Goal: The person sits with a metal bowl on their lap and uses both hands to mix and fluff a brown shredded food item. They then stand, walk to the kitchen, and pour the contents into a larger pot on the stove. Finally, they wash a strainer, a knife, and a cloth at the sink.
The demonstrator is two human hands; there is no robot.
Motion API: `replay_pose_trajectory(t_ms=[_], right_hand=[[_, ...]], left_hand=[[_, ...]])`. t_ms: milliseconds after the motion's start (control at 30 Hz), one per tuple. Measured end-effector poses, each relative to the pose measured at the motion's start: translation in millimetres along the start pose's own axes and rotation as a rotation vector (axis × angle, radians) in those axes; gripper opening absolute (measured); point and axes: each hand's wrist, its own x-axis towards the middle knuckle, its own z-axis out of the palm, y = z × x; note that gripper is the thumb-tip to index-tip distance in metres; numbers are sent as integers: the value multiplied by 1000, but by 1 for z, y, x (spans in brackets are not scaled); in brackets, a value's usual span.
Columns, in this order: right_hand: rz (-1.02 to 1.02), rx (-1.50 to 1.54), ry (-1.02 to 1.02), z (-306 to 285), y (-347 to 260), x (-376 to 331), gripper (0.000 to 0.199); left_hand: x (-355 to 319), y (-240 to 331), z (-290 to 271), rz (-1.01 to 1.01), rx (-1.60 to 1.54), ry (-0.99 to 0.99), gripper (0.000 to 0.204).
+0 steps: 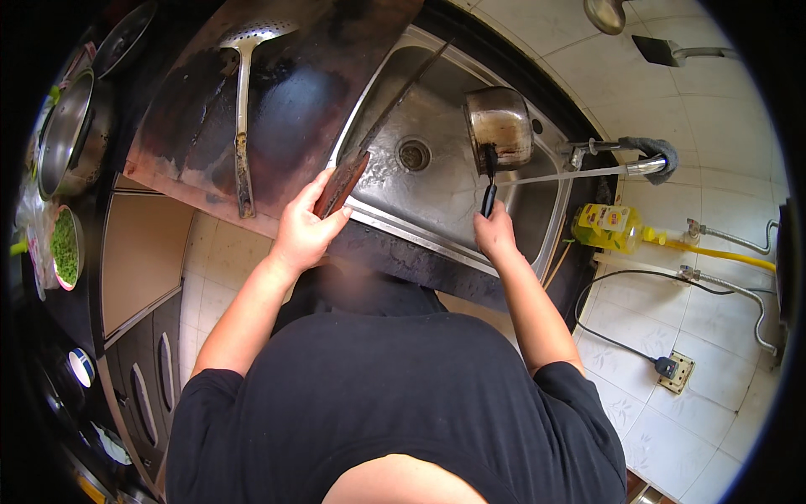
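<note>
My left hand [304, 225] is closed round the reddish-brown handle [342, 185] of what looks like a kitchen knife. Its long dark blade [403, 97], seen nearly edge-on, slants over the left side of the steel sink [437, 193]. In my right hand [495, 228] is the black handle of a small steel saucepan [499, 126], browned and scorched on its side. The pan is held over the right part of the basin. Water streams from the tap [646, 165], passing by the pan's handle; where it lands is hard to make out.
Left of the sink, a slotted skimmer [243, 126] lies on a stained dark board [294, 84]. A yellow detergent bottle [606, 228] stands right of the basin, near hoses and a plugged-in cable [666, 367]. Far left are a metal pot [67, 134] and a bowl of chopped greens [65, 248].
</note>
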Motion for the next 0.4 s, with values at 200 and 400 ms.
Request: replay_pose_trajectory(t_ms=[200,400], right_hand=[[298,847,-501,-52,-28,-56,20],[800,1994,-744,-63,4,-63,24]], left_hand=[[1,5,4,-55,-47,-8,56],[1,9,15,-77,-33,-26,55]])
